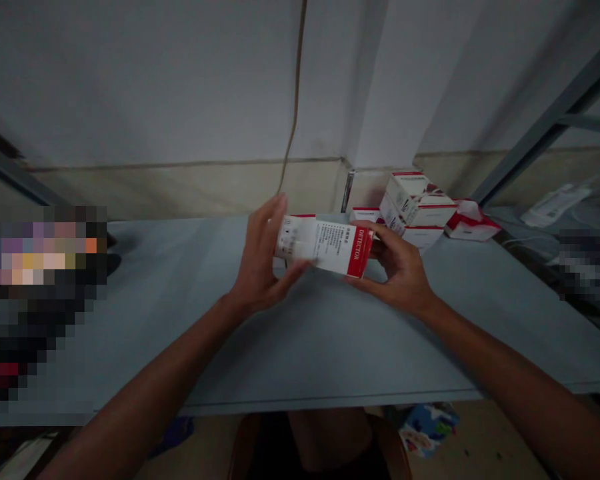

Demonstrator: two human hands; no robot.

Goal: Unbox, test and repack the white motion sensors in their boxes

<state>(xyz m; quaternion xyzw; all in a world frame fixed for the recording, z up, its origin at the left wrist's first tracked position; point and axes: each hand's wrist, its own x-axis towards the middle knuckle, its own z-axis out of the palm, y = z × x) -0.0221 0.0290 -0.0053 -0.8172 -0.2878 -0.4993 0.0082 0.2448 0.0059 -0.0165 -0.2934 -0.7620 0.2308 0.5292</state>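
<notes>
So the biggest thing in here is the wall (190, 87) behind the desk, plain and pale up top with a cream band low down. Next is the desk (325, 347) itself, bluish grey. Slanting metal bars (555, 123) rise past both ends of it. Whatever sits on the desk's left end is blocked out, so no clue there.

Someone's sitting at the near edge of the desk, forearms out over it. Left hand (260, 260) is curled round one end of a carton, thumb along the bottom edge. Right hand (400, 267) has a proper pinch on the other end, fingers over the top and thumb underneath.

Toward the desk's far right part there's a stack of white-and-red boxes (415, 200), piled a bit skewed. Down below the desk's front edge, kinda right of the person's legs, is a colourful printed package (430, 430). A crumpled red-and-white carton (473, 220) sits at the desk's back right, just beside the stack. Past the desk's right edge is a white thing that looks like a power strip (555, 205).

The DETECTOR carton (330, 245), the one being held, is up above the middle of the desk, tilted slightly. White, red band at its right end, small print too blurry to read. Skinniest of the lot: a brown cable (297, 87) hanging down behind the desk.
</notes>
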